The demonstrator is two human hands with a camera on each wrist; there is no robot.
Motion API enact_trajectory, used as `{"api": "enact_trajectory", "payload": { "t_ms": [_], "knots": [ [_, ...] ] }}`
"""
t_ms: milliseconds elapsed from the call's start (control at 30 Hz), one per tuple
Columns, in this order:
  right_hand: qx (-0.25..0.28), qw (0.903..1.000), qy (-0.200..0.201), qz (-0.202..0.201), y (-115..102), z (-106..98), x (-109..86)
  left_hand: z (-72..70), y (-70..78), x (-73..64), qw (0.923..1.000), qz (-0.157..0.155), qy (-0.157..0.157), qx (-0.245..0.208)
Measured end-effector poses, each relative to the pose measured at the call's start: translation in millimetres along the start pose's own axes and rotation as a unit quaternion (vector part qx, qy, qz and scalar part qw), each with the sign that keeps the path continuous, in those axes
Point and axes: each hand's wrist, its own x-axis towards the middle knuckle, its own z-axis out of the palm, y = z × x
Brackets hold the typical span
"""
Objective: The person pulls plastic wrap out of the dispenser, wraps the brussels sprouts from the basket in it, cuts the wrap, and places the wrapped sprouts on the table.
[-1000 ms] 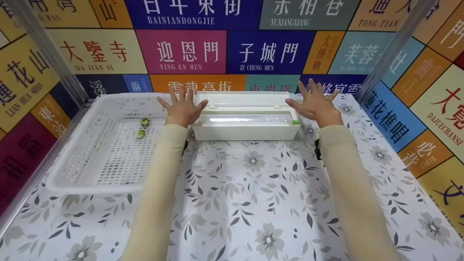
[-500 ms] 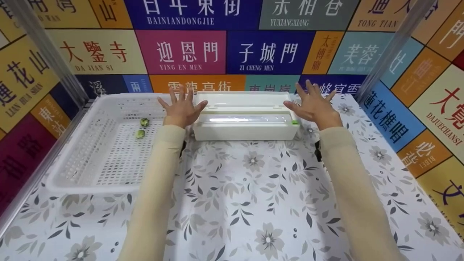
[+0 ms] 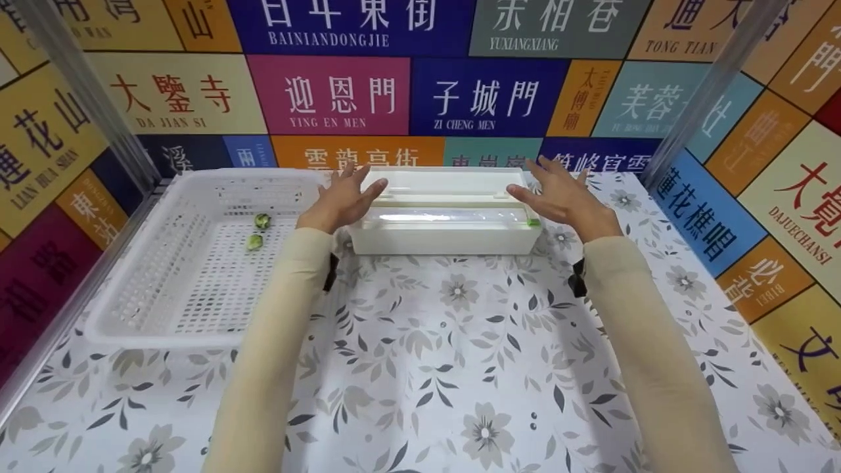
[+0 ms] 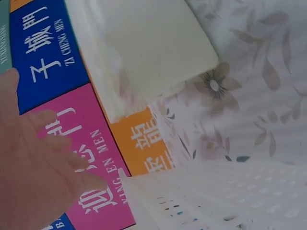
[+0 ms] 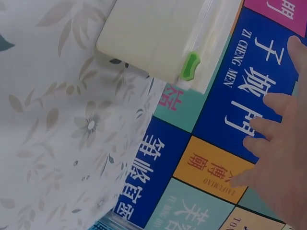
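Beyond the far edge of the table, the wall bore Chinese characters over Latin letters: BAINIANDONGJIE on a top blue panel, YUXIANGXIANG on a grey panel, YING EN MEN on a pink panel, ZI CHENG MEN on the neighbouring blue panel. Past the right edge, a cream panel read DAJUECHANSI.

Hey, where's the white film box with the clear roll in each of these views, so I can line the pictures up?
Head: the white film box is at upper centre, between the left hand and right hand.
Left wrist: the white film box is at the top, left of centre, cut off by the frame.
Right wrist: the white film box is at top centre, also cut off.
Shared landmark: the blue ZI CHENG MEN panel.
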Motion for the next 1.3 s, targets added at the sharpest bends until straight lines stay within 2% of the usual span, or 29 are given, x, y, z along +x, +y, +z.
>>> {"api": "enact_trajectory", "payload": {
  "t_ms": [133,233,333,400,600,800,900,1067,1167,1300],
  "knots": [
    [0.071,0.9972,-0.021,0.011,-0.9,3.2,0.4,-5.2,-1.1,-1.6,0.9976,0.028,-0.011,-0.062],
    [0.1,0.9946,-0.024,0.012,-3.1,7.6,1.9,-6.4,-3.6,-2.8,0.9924,0.011,-0.006,-0.122],
    [0.106,0.9942,-0.014,0.002,-5.7,11.7,3.6,-4.4,-5.9,-3.2,0.9822,-0.014,0.02,-0.186],
    [0.111,0.9939,-0.003,-0.006,-6.6,14.4,4.4,-1.1,-6.8,-2.7,0.9748,-0.019,0.038,-0.219],
    [0.156,0.9872,0.027,-0.02,-7.3,24.1,6.3,9.5,-11.6,-3.4,0.9635,-0.009,0.084,-0.254],
    [0.238,0.9691,0.061,-0.025,0.2,37.0,4.4,22.4,-8.7,-5.7,0.9467,-0.063,0.121,-0.292],
    [0.255,0.9639,0.073,-0.026,3.9,43.6,5.2,31.4,-5.4,-5.2,0.9419,-0.084,0.138,-0.295],
    [0.261,0.9596,0.1,-0.034,9.0,53.7,7.4,52.1,-8.7,-3.8,0.925,-0.104,0.206,-0.302],
    [0.259,0.9594,0.106,-0.037,13.2,57.2,6.6,68.1,-14.9,-2.7,0.9134,-0.08,0.254,-0.308],
    [0.252,0.9603,0.114,-0.035,18.2,61.3,4.7,86.0,-24.7,-2.3,0.8975,-0.017,0.276,-0.343]
  ]
}}
